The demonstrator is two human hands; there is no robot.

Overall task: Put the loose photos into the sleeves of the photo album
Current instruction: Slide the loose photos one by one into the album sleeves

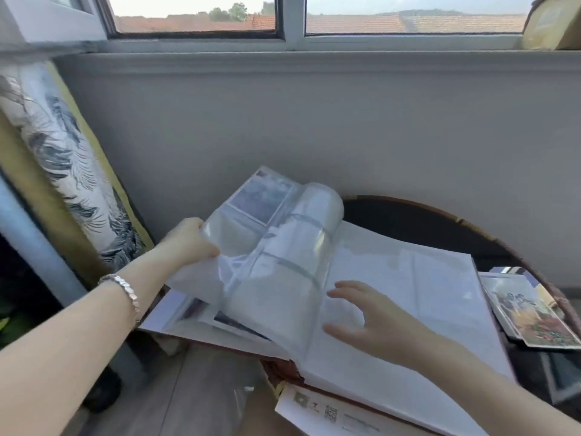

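Under the window [195, 14], a dark round table [421, 220] holds the photo album [402, 275].

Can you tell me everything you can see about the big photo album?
The photo album lies open on a dark round table, thick, with white pages. Several clear plastic sleeve pages curl upward, gripped at their edge by the left hand. One lifted sleeve shows a photo. The right hand spreads open over the right page.
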